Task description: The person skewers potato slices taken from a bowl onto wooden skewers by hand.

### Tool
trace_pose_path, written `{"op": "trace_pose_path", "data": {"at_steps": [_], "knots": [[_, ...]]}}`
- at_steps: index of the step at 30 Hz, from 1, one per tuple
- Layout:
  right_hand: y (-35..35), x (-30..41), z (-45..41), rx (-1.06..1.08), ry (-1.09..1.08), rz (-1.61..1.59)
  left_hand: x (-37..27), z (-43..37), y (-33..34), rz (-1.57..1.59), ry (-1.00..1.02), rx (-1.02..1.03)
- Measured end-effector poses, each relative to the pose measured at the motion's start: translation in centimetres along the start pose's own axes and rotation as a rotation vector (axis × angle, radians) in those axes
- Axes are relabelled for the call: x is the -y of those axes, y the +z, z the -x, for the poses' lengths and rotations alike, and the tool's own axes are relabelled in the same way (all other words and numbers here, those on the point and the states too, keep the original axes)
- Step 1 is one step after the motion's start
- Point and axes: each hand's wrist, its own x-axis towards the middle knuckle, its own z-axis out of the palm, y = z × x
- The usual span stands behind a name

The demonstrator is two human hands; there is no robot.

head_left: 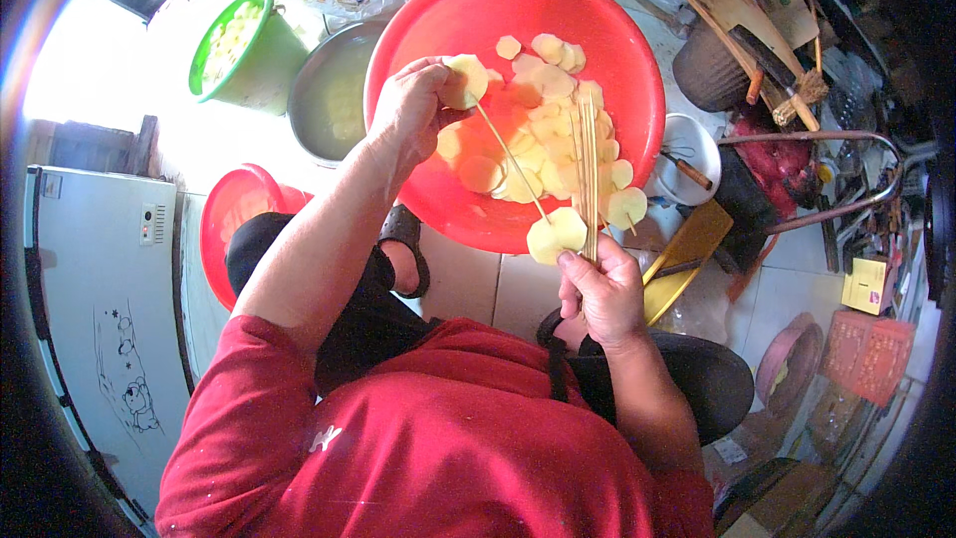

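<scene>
Over a big red plastic basin, my left hand pinches a round pale slice, which looks like potato. One thin bamboo skewer runs from that slice down to more slices by my right hand. Those lower slices sit against my right thumb. My right fingers also grip an upright bundle of bamboo skewers. Just beyond that hand, another slice has a stick tip poking out. Loose overlapping slices lie in the basin below both hands.
Left of the basin are a metal bowl and a green bucket of pale pieces. A smaller red basin stands by my knee. At right are a white bowl, a yellow board and a cleaver.
</scene>
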Motion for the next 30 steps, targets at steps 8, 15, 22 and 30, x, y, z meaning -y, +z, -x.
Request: {"op": "trace_pose_path", "data": {"at_steps": [8, 15, 22, 30], "knots": [[-0.2, -0.4, -0.1, -0.012, -0.014, 0.006, 0.4, 0.4, -0.2, -0.202, 0.163, 0.092], [-0.4, -0.2, -0.1, -0.063, -0.011, 0.057, 0.8, 1.1, 0.4, -0.232, 0.095, 0.175], [-0.5, -0.3, -0.1, -0.011, -0.004, 0.023, 0.6, 0.4, 0.1, -0.006, -0.123, 0.081], [-0.5, -0.4, -0.1, -0.055, -0.03, 0.066, 0.9, 1.7, 0.4, -0.289, -0.264, 0.39]]}}
